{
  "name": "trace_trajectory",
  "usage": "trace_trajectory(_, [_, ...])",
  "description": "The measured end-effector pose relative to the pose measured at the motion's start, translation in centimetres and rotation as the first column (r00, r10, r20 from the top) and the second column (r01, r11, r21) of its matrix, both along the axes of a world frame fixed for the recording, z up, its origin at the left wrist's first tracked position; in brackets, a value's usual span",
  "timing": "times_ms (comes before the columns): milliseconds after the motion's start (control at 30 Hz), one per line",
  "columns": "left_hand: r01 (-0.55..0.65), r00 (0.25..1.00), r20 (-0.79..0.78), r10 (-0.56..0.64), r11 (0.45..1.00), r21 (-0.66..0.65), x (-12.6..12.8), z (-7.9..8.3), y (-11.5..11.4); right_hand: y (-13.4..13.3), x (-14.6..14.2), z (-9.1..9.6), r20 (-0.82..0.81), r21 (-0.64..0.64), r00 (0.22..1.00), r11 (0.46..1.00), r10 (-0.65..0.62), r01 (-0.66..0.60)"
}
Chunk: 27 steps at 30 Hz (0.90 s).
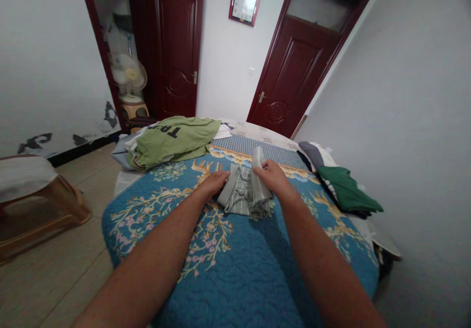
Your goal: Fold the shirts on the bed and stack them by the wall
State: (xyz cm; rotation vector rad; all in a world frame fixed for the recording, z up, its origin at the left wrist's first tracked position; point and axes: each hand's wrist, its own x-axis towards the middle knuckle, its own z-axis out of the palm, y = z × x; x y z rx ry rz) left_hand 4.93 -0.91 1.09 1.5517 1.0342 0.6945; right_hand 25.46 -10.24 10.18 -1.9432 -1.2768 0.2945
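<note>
A grey garment with white stripes [241, 195] lies partly folded on the blue floral bedspread [228, 274]. Its right part stands up as a folded-over flap, and dark cord-like lines or creases run across its middle. My left hand [216, 183] is closed at the garment's left edge, thumb on top and fingers mostly hidden beneath. With thumb and fingers, my right hand [271, 175] pinches the raised flap on the right. Which kind of garment it is, I cannot tell.
A pile with a light green shirt [176, 141] lies at the bed's far left. Green and dark clothes [348, 188] are heaped at the right by the wall. A stool [40, 195] stands left of the bed; a fan [128, 75] sits beyond the doorway.
</note>
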Motion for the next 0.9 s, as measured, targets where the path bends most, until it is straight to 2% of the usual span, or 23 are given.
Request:
trace_trajectory(100, [0.063, 0.991, 0.133, -0.035, 0.975, -0.215, -0.1, 0.2, -0.1, 0.9, -4.3, -1.9, -0.254, -0.03, 0.957, 0.987, 0.143, -0.155])
trace_trajectory(167, [0.058, 0.988, 0.151, -0.022, 0.969, -0.239, -0.3, 0.5, -0.3, 0.7, -5.8, -3.0, -0.372, 0.007, 0.894, 0.963, 0.252, -0.269])
trace_trajectory(200, [0.05, 0.99, 0.138, -0.02, 0.975, -0.218, -0.3, 0.5, -0.3, 0.4, -6.0, -3.4, -0.376, 0.047, 0.881, 0.955, 0.289, -0.293])
trace_trajectory(267, [0.042, 0.996, 0.079, -0.031, 0.988, -0.149, -0.4, 0.7, -0.3, -0.6, -5.0, -4.0, -0.288, 0.141, 0.914, 0.957, 0.286, -0.255])
trace_trajectory(367, [0.042, 0.997, -0.066, -0.041, 0.999, 0.012, -0.4, 1.0, -0.2, -2.2, -1.8, -4.9, -0.048, 0.231, 0.989, 0.965, 0.139, -0.124])
trace_trajectory(433, [0.02, 0.98, -0.197, 0.015, 0.984, 0.174, -0.3, 1.3, -0.2, -3.1, 0.2, -6.2, 0.103, 0.23, 0.993, 0.97, 0.061, -0.083])
trace_trajectory(533, [0.043, 0.915, -0.391, 0.096, 0.942, 0.332, -0.2, 1.8, -0.6, -3.8, 1.4, -9.1, 0.262, 0.18, 0.961, 0.974, 0.088, -0.139])
trace_trajectory(600, [0.077, 0.877, -0.47, 0.099, 0.937, 0.341, -0.1, 2.0, -1.0, -3.9, 1.3, -10.9, 0.315, 0.127, 0.938, 0.973, 0.144, -0.192])
trace_trajectory(700, [0.116, 0.847, -0.524, 0.093, 0.929, 0.353, -0.1, 2.0, -1.6, -3.7, 0.7, -12.6, 0.339, 0.074, 0.928, 0.979, 0.154, -0.189])
trace_trajectory(833, [0.187, 0.833, -0.55, 0.055, 0.908, 0.375, -0.7, 2.0, -1.7, -3.6, 0.5, -12.8, 0.367, 0.034, 0.92, 0.986, 0.14, -0.164])
trace_trajectory(900, [0.211, 0.849, -0.529, -0.001, 0.917, 0.338, -1.2, 2.0, -1.3, -3.5, 0.6, -12.6, 0.379, -0.006, 0.912, 0.986, 0.156, -0.166])
